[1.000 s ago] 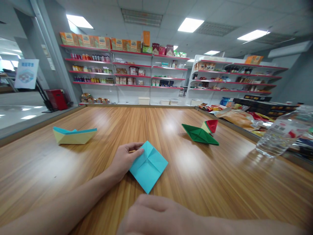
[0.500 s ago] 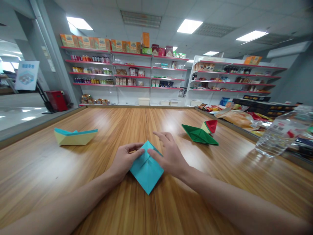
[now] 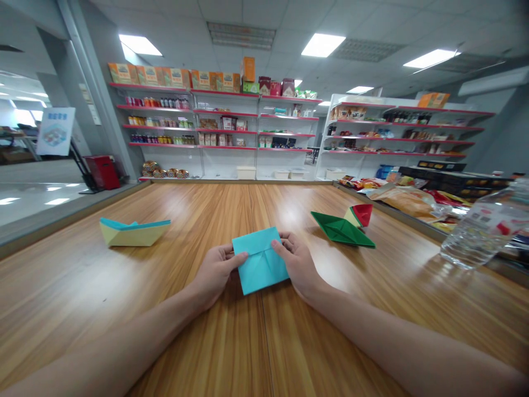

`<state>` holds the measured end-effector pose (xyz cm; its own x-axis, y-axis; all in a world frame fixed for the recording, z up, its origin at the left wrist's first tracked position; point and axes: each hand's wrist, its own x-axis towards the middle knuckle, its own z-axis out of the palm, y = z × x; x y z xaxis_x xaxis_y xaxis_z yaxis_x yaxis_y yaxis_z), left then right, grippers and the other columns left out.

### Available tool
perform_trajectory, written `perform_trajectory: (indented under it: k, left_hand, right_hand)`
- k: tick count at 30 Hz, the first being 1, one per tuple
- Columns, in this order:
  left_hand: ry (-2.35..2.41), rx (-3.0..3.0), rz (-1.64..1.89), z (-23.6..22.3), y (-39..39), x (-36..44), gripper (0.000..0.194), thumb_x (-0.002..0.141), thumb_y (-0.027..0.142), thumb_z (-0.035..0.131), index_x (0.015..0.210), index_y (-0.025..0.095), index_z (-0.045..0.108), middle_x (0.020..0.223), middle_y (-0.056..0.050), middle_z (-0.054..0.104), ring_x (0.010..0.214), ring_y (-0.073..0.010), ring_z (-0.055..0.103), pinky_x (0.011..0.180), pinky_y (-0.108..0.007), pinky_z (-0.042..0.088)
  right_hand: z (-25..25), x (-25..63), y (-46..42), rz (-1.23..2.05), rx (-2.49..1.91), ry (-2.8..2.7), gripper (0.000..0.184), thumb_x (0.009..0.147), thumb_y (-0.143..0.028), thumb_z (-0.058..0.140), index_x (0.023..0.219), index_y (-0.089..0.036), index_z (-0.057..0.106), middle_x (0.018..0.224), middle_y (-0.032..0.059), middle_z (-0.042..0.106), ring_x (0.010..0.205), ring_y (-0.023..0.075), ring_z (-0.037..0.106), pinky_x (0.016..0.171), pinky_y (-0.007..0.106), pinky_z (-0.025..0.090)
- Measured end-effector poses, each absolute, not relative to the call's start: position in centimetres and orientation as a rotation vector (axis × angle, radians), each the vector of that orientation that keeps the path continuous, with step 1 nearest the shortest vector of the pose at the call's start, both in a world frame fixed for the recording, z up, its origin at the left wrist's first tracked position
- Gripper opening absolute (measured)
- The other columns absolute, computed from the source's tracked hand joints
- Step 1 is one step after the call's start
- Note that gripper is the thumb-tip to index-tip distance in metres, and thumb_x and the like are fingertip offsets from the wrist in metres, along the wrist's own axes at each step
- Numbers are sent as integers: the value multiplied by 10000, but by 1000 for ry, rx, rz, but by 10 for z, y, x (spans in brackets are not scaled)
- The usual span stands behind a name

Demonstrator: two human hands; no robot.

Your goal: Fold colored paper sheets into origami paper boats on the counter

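Between my two hands is a blue folded square of paper (image 3: 260, 270), creased across its face and held just above the table. My left hand (image 3: 217, 270) pinches its left edge, thumb on top and fingers behind. On the opposite edge my right hand (image 3: 298, 263) grips it the same way, its fingers partly hidden by the paper. A paper boat (image 3: 134, 234), yellow outside and blue inside, sits off to the left. To the right lies a green paper boat (image 3: 343, 229), and just behind it stands a red and yellow folded paper piece (image 3: 360, 215).
The wooden table (image 3: 198, 353) has a raised rim at its far side. At the right edge a clear plastic bottle (image 3: 475, 234) leans near packaged snacks (image 3: 407, 198). Shelves (image 3: 223, 132) of goods stand beyond the table.
My right hand has come up from the near edge and taken hold of the blue paper's right side. The paper has turned from a diamond to nearly square-on.
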<state>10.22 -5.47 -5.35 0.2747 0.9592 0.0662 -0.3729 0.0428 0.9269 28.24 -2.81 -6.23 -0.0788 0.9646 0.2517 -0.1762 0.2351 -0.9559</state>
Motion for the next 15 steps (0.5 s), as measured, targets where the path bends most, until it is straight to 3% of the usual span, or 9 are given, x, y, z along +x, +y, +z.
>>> perform_trajectory:
  k: [8, 11, 15]
  left_hand:
    - [789, 1022, 1225, -55, -55, 99, 348, 705, 263, 735, 991, 74, 679, 903, -135, 718, 778, -230, 678, 769, -361, 527]
    - [817, 990, 1228, -55, -53, 100, 354, 683, 276, 749, 971, 81, 684, 860, -127, 720, 717, -225, 677, 680, -344, 540]
    - [853, 962, 1263, -56, -51, 99, 336, 657, 287, 765, 925, 97, 692, 790, -98, 721, 633, -199, 662, 592, -310, 534]
  right_hand:
    - [-54, 279, -40, 1244, -850, -1402, 308, 813, -447, 587, 918, -171, 677, 815, 61, 655, 738, 198, 617, 685, 349, 509]
    - [-51, 279, -44, 962, -891, -1577, 292, 838, -438, 557, 870, -193, 713, 985, 90, 611, 899, 221, 595, 791, 385, 500]
    - [-49, 279, -52, 397, -944, -1822, 186, 857, -327, 563, 931, -287, 728, 1313, 74, 408, 1160, 251, 441, 969, 452, 398]
